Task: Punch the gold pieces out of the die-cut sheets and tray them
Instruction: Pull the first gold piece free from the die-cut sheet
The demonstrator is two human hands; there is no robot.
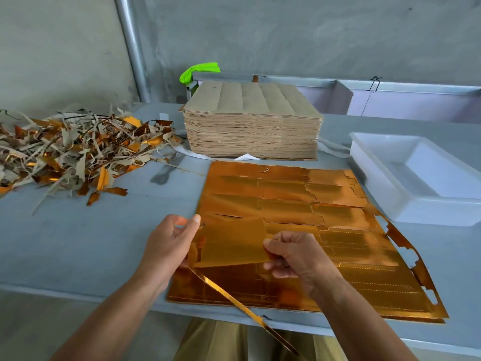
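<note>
Fingers of both hands pinch one gold piece [231, 241] lifted off the gold sheet [338, 230]: the left hand [169, 246] holds its left edge, the right hand [294, 256] its right edge. From it a thin gold strip [234, 298] hangs past the table [104, 230] edge. Farther right sits a white tray [390, 194] (nothing in it), with a brown sheet stack [252, 126] behind and a scrap pile [73, 149] to the left.
</note>
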